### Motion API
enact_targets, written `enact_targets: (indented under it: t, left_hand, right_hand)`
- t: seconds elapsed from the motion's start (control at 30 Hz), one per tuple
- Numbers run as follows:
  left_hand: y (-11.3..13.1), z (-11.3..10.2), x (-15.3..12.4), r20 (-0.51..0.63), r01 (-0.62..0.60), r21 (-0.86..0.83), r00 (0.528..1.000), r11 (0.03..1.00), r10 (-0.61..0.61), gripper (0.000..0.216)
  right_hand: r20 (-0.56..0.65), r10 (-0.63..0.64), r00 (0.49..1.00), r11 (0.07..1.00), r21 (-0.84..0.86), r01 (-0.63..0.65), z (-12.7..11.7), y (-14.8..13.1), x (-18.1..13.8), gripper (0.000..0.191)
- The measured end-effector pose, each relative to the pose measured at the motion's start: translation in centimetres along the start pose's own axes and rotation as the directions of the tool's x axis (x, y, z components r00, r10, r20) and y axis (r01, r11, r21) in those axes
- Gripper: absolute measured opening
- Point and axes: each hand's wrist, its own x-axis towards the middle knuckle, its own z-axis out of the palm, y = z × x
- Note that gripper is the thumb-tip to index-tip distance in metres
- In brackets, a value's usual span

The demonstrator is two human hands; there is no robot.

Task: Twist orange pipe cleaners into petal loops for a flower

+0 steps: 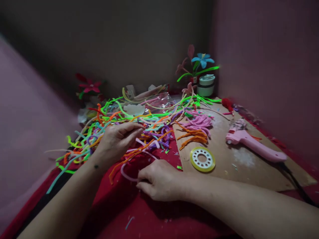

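A big tangle of coloured pipe cleaners (129,126) lies on a red cloth (139,212). My left hand (117,141) reaches into the near edge of the pile, its fingers pinched together on pipe cleaner strands. My right hand (159,181) rests on the cloth below the pile, fingers curled, pinching one end of a looped pale pink pipe cleaner (126,174). Orange strands (139,152) run between the two hands.
A cardboard sheet (239,166) lies at the right with a pink glue gun (251,142), a yellow tape roll (202,159), and bundles of pink and orange pieces (196,129). Pipe-cleaner flowers (199,64) stand by a small jar (206,84) in the corner; walls close in on both sides.
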Motion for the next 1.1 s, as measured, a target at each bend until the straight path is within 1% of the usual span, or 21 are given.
enact_targets:
  t: [0.07,0.13,0.2,0.3,0.4,0.47,0.57,0.63,0.7,0.73,0.8,0.87,0.93,1.0,1.1]
  left_hand:
    - [-1.0,-0.6,-0.4,-0.017,0.04,0.008,0.999,0.999,-0.04,0.023]
    - [-1.9,-1.0,-0.9,0.016,0.036,0.036,0.999,0.999,-0.036,0.022]
    - [-2.6,-1.4,-1.4,0.087,-0.021,0.082,0.996,0.996,0.014,0.019]
    - [-3.3,-1.6,-2.3,0.183,-0.138,0.186,0.978,0.973,0.104,0.017]
    - [-3.8,-1.6,-2.9,0.213,-0.214,0.316,0.965,0.924,0.151,0.016]
    - [-4.1,-1.4,-3.2,0.23,-0.241,0.372,0.959,0.896,0.163,0.014]
    - [-4.6,-0.9,-3.4,0.28,-0.232,0.437,0.953,0.869,0.113,0.014]
    - [-5.0,-0.5,-3.5,0.301,-0.221,0.506,0.951,0.834,0.069,0.015]
    - [-5.3,-0.2,-3.5,0.298,-0.209,0.553,0.954,0.807,0.043,0.016]
    - [-5.3,-0.2,-3.4,0.287,-0.196,0.553,0.957,0.81,0.036,0.016]
    - [-5.2,-0.5,-3.3,0.262,-0.151,0.487,0.965,0.86,0.022,0.017]
    - [-4.7,-1.1,-3.2,0.236,-0.086,0.346,0.972,0.934,0.002,0.017]
    - [-4.1,-1.7,-3.1,0.201,0.001,0.18,0.979,0.984,-0.038,0.019]
    - [-3.6,-2.0,-3.1,0.189,0.104,0.023,0.976,0.994,-0.107,0.021]
    - [-3.3,-1.8,-3.2,0.236,0.268,-0.147,0.944,0.952,-0.229,0.022]
  right_hand:
    - [-0.02,-0.003,1.0,1.0,0.018,0.003,0.4,0.1,0.0,0.024]
    - [-0.035,-0.012,0.999,1.0,0.025,0.013,0.6,0.1,0.1,0.022]
    - [-0.035,-0.011,0.999,0.999,0.033,0.013,0.8,0.1,0.1,0.021]
    - [-0.038,-0.001,0.999,0.999,0.05,0.003,0.9,0.0,0.1,0.02]
    - [-0.043,0.007,0.999,0.997,0.072,-0.004,0.9,0.0,0.1,0.019]
    - [-0.041,0.01,0.999,0.996,0.088,-0.007,0.9,0.1,0.1,0.019]
    - [-0.034,0.006,0.999,0.996,0.093,-0.003,0.9,0.1,0.0,0.019]
    - [-0.031,0.004,1.0,0.996,0.088,-0.001,1.0,0.1,0.0,0.019]
    - [-0.027,0.007,1.0,0.997,0.083,-0.005,1.0,0.0,0.0,0.019]
    - [-0.025,0.009,1.0,0.997,0.079,-0.007,1.0,0.0,0.0,0.019]
    - [-0.027,0.01,1.0,0.997,0.073,-0.008,1.0,0.0,0.0,0.019]
    - [-0.035,0.009,0.999,0.997,0.071,-0.006,1.0,0.0,0.0,0.019]
    - [-0.04,0.002,0.999,0.997,0.078,0.001,1.0,0.1,0.0,0.018]
    - [-0.051,-0.005,0.999,0.996,0.094,0.01,1.0,0.1,0.0,0.018]
    - [-0.069,0.013,0.998,0.988,0.155,-0.002,0.9,0.2,-0.1,0.018]
